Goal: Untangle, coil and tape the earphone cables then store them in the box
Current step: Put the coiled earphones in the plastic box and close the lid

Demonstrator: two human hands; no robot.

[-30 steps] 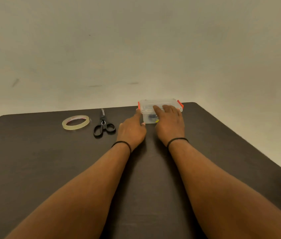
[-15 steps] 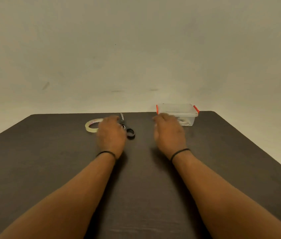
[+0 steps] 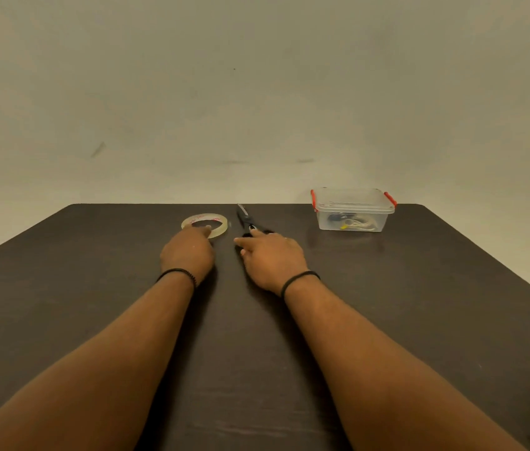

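A clear plastic box [image 3: 353,209] with red latches and its lid on stands at the far right of the dark table [image 3: 419,304]. Coiled earphone cables [image 3: 354,224], black and white with a yellow bit, show through its wall. My left hand [image 3: 188,252] reaches to the roll of clear tape [image 3: 216,222] and a fingertip touches its near rim. My right hand [image 3: 270,255] lies with spread fingers over the handles of the black scissors [image 3: 244,218], which hides the handles. Both hands are well left of the box.
The table's far edge runs just behind the tape, the scissors and the box, with a plain wall beyond it. The right edge slants down toward the near right. Both wrists wear a thin black band.
Both hands left the box and moved left. My left hand went from the scissors to the tape; my right hand came down on the scissors' handles. The view shifted left.
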